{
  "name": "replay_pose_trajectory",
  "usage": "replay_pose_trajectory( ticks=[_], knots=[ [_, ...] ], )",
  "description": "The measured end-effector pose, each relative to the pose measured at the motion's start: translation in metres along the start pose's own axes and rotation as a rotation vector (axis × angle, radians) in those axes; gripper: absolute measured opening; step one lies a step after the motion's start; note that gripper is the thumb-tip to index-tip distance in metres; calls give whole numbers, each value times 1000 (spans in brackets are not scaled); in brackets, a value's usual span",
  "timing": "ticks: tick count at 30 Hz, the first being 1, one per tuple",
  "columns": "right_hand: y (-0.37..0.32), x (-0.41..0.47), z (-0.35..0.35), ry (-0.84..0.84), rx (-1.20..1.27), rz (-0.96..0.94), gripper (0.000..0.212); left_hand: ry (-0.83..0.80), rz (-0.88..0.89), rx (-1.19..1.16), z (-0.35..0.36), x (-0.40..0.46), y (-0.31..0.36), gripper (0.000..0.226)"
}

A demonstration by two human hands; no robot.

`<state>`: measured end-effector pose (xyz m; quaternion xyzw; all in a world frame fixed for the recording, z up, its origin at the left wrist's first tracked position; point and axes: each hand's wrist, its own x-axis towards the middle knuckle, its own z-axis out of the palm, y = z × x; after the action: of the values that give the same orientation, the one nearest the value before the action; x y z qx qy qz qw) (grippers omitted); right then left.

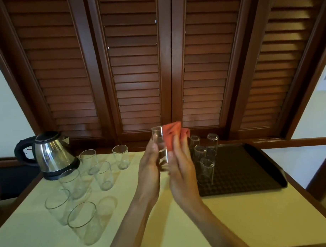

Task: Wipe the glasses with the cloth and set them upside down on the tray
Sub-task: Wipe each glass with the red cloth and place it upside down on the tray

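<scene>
My left hand (149,166) grips a clear glass (160,142) upright in mid-air above the table's middle. My right hand (180,165) presses an orange-red cloth (171,136) against the glass's right side. Several clear glasses stand upright on the pale yellow table to the left, the nearest glass (82,221) at the front. On the dark tray (252,168) at the right, several glasses stand upside down along its left part, one of them (206,170) closest to my right hand.
A steel electric kettle (50,155) with a black handle sits at the table's back left. Brown louvred shutters (138,68) close off the back. The table's wooden edge (309,197) runs along the right, just past the tray.
</scene>
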<state>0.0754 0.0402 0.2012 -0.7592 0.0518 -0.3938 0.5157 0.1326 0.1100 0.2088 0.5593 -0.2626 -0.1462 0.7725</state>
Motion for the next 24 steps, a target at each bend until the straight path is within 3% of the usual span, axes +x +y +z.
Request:
replay_pose_trajectory(
  ticks=[2, 5, 7, 10, 13, 16, 19, 24],
  knots=[
    [-2, 12, -8, 37, 47, 80, 51, 1, -53, 1, 2, -6, -3, 49],
    [-1, -16, 2, -56, 10, -34, 55, 19, -81, -64, -2, -2, 2, 63],
    [3, -34, 8, -72, 36, -63, 55, 6, -29, -22, -4, -1, 6, 59],
    [2, -15, -1, -22, 268, 96, 45, -11, 8, 60, 2, -13, 1, 45],
    [-5, -13, -6, -38, 359, 202, 38, 111, 38, -21, 7, -15, 1, 53],
    [-11, -36, -2, 2, 516, 505, 28, 243, 85, -160, 2, -1, 7, 57],
    [-8, -22, -10, 63, 776, 738, 29, 229, 131, -147, -2, -2, 3, 43],
    [-16, -10, -21, 123, 749, 706, 32, 192, 224, -93, -16, -2, 5, 73]
  ],
)
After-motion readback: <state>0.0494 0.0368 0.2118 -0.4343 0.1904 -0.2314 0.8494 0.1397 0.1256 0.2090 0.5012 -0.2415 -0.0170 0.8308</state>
